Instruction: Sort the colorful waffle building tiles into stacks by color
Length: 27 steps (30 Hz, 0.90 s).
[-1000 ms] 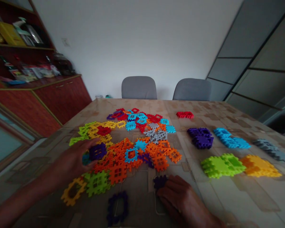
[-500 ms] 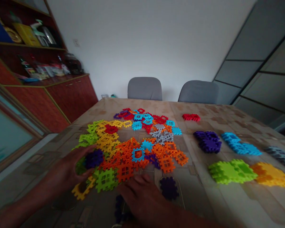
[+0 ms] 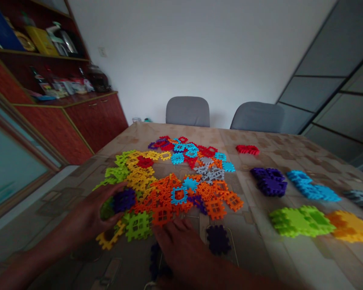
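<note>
My left hand (image 3: pixel 98 209) curves its fingers and thumb around purple toothed building tiles (image 3: pixel 124 199) at the left side of a mixed pile. Green tiles show inside its curl. My right hand (image 3: pixel 183 245) lies palm down at the pile's near edge, fingers stretched toward an orange window tile (image 3: pixel 162 216); whether they touch it I cannot tell. A green window tile (image 3: pixel 138 225) and a yellow frame tile (image 3: pixel 111 235) lie between the hands. One dark purple tile (image 3: pixel 218 239) lies flat right of my right hand; another (image 3: pixel 155 262) is partly hidden under it.
Stacks sorted by colour stand on the right: red (image 3: pixel 247 149), purple (image 3: pixel 269 182), blue (image 3: pixel 313 187), green (image 3: pixel 302 221), yellow (image 3: pixel 352 226) and grey (image 3: pixel 361 201). Two grey chairs (image 3: pixel 187 112) stand beyond the patterned tablecloth (image 3: pixel 251 257). A wooden cabinet (image 3: pixel 93 121) is at the left.
The whole view has shifted slightly, so everything sits a little further right. My right fingers reach slightly further toward the orange tile. My left hand keeps its curl around the purple tiles.
</note>
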Each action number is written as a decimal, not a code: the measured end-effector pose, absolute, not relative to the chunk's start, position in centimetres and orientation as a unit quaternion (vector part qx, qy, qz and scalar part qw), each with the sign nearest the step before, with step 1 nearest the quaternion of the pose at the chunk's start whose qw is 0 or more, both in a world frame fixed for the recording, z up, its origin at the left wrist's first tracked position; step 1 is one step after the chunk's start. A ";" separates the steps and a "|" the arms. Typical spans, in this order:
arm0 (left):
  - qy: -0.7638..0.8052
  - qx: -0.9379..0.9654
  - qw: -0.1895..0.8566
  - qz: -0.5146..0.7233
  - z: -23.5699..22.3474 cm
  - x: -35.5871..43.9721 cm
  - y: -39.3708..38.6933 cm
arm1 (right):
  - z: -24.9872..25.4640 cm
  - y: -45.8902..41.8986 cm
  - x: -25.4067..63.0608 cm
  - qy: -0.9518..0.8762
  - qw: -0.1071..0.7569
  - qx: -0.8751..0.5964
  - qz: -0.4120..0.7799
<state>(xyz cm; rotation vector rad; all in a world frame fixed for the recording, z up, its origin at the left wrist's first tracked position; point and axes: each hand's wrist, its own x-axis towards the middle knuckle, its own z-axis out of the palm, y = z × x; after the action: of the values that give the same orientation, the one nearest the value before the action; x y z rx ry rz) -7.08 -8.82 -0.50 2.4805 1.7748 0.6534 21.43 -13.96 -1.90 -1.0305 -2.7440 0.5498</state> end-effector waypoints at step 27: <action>0.288 0.910 0.226 0.192 5.6 23.9 5.3 | 7.6 -0.8 55.6 -0.776 0.147 -0.608 0.076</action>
<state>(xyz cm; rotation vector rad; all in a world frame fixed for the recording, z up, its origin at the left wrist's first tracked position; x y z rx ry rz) 23.91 5.26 5.56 2.5094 0.7953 0.5297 55.63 -0.80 7.63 -1.7504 -2.2331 0.2179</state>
